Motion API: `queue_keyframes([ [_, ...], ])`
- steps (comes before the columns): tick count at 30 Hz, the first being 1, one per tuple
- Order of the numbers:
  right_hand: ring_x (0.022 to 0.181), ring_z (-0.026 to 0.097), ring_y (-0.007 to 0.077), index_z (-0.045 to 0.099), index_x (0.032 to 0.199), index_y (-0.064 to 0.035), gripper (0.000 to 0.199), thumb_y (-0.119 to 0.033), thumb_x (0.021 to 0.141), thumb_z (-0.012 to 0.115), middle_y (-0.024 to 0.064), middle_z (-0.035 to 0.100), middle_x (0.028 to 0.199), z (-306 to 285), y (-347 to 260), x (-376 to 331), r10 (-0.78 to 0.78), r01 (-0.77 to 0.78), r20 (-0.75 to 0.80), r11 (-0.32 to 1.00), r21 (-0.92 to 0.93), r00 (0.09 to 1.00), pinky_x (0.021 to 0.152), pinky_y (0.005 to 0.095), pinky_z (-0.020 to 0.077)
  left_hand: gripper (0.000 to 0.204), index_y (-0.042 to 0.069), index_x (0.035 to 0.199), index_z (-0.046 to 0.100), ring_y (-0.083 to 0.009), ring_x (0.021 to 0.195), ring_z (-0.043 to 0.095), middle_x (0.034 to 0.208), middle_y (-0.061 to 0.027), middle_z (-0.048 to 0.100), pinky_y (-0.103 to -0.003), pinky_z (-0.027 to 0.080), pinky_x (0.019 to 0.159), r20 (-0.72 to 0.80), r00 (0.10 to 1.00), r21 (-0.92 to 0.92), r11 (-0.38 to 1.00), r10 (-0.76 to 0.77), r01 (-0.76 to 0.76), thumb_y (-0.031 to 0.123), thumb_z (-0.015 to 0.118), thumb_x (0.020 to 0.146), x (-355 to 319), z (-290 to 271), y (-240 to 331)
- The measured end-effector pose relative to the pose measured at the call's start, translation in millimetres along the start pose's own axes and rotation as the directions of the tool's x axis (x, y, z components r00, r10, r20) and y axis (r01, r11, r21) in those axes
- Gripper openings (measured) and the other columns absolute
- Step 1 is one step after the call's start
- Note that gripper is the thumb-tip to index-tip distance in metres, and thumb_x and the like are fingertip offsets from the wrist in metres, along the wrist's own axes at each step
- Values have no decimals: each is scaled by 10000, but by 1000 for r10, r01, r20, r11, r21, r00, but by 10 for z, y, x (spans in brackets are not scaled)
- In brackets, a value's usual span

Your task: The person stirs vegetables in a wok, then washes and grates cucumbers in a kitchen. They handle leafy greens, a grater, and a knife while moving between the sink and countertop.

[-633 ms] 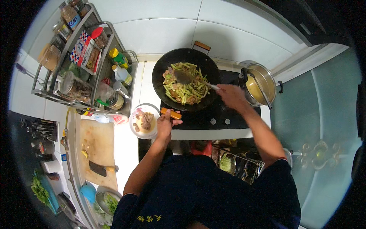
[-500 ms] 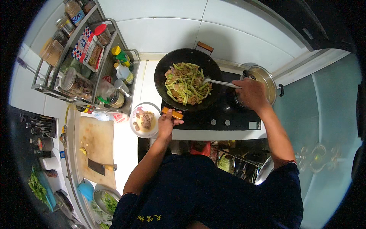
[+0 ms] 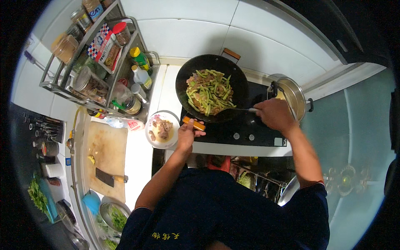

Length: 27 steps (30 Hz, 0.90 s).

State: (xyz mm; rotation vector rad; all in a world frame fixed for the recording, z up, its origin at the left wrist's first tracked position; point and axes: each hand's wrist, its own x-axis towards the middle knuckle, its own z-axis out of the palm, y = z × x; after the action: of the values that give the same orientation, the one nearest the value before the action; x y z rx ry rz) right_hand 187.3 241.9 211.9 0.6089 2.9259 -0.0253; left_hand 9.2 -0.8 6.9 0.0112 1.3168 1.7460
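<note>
A black wok [image 3: 238, 75] sits over the stove, holding cut green beans with pieces of meat [image 3: 209, 92]. My left hand [image 3: 187, 136] is closed round the wok's near wooden handle [image 3: 193, 123]. The metal handle of a spatula [image 3: 246, 110] is gripped in my right hand [image 3: 275, 115], to the right of the wok. The spatula's head lies at the lower right of the food and is partly hidden. Just left of my left hand stands a white plate [image 3: 170, 144] of meat pieces in some liquid.
A steel pot [image 3: 303, 96] stands behind my right hand. Far left, a cleaver [image 3: 105, 177] lies on a wooden cutting board [image 3: 106, 146]. A metal rack [image 3: 146, 39] of jars and bottles fills the back left. A bowl of greens [image 3: 118, 217] sits lower left.
The spatula has gone from the right side of the beans to their lower right, and my right hand has come lower. My left hand keeps its hold on the wok handle.
</note>
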Motion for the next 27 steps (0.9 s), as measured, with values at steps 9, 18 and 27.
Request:
queue_keyframes([
  [9,812,709,364,743,1085,-100,318,-343,1013,551,200,710,865,533,63,331,190,-358,330,729,583,925,757,530,552,416,4,1154,597,-190,656,715,1083,-141,746,-263,520,595,-20,1000,40,999,5,-5,405,553,1052,-30,-14,32],
  [18,830,694,419,735,875,-14,479,-435,1006,548,219,709,848,1146,636,337,467,-551,295,665,504,834,787,537,538,405,-4,1198,587,-187,656,712,1099,-143,745,-248,522,573,-41,999,40,999,-19,20,374,540,1062,-39,23,66],
  [27,780,674,350,759,962,-82,393,-413,1005,552,160,699,827,1061,431,232,411,-443,171,784,435,896,746,479,513,425,-15,1216,581,-176,643,699,1104,-143,743,-246,523,581,-54,998,54,998,-20,23,378,551,1058,-66,58,75],
])
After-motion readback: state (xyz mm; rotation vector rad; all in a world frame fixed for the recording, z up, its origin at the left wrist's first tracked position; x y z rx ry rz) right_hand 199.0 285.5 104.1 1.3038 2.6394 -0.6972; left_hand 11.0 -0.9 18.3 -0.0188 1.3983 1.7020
